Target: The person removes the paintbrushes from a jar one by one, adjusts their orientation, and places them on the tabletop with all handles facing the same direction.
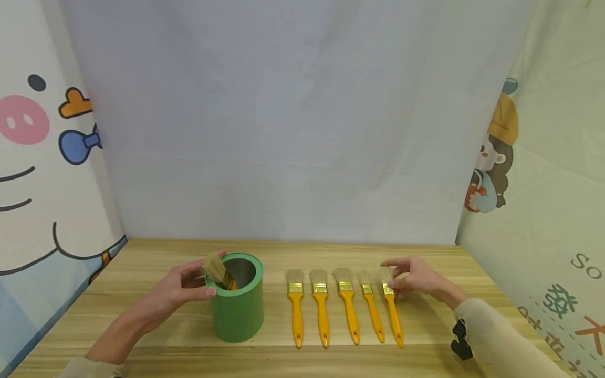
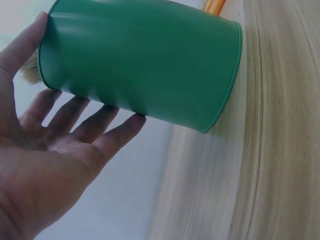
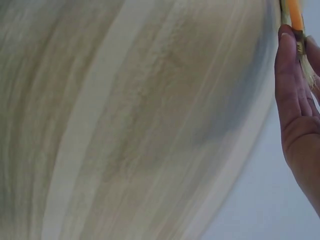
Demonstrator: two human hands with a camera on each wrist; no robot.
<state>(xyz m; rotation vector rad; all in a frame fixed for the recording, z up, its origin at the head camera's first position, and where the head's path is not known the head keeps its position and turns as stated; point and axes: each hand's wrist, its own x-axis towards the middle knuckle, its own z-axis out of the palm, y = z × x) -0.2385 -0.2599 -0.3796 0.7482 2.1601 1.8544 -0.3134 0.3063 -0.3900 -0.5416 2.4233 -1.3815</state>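
Observation:
A green can [image 1: 238, 317] stands upright on the wooden table at left. One paintbrush [image 1: 216, 269] leans in it, pale bristles over the rim. My left hand [image 1: 184, 286] holds the can's left side near the rim, with thumb in front and fingers behind; the left wrist view shows these fingers spread along the green wall [image 2: 140, 60]. Several yellow-handled paintbrushes lie in a row right of the can, bristles away from me. At the row's right end, my right hand [image 1: 416, 278] pinches the last paintbrush [image 1: 393, 317] near its metal band, between thumb and fingers.
In the row lie a left-end brush [image 1: 296, 312], a second brush [image 1: 321, 312], a wider brush [image 1: 348, 310] and a narrow brush [image 1: 372, 310]. A pale cloth [image 1: 283, 131] hangs behind the wooden table [image 1: 274, 362]. Printed cloths [image 1: 543, 184] flank it.

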